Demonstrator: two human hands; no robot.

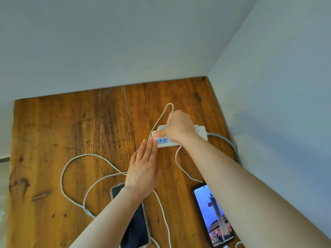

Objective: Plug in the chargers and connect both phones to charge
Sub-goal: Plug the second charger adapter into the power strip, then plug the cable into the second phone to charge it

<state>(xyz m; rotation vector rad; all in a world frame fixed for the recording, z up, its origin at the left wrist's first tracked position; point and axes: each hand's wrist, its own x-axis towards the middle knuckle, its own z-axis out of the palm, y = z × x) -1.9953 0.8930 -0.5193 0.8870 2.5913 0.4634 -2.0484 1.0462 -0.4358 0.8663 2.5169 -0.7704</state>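
Phones nearest: lit phone (pixel 214 217) right, cabled at its near end; dark phone (pixel 133 222) left, under the forearm. Loose white cables (pixel 75 169) looping across the wooden table (pixel 53 131). Left hand (pixel 143 169) flat, fingers released, touching the power strip (pixel 201 134). Right hand (pixel 177 127) clenched on a charger there, cable arching behind.

Two phones are counted: one dark phone (pixel 133 224) and one lit phone (pixel 214 217). One power strip (pixel 201 134) and two hands, left hand (pixel 143 169) and right hand (pixel 179 127), are seen.

Right hand (pixel 179 127) on power strip (pixel 201 134)
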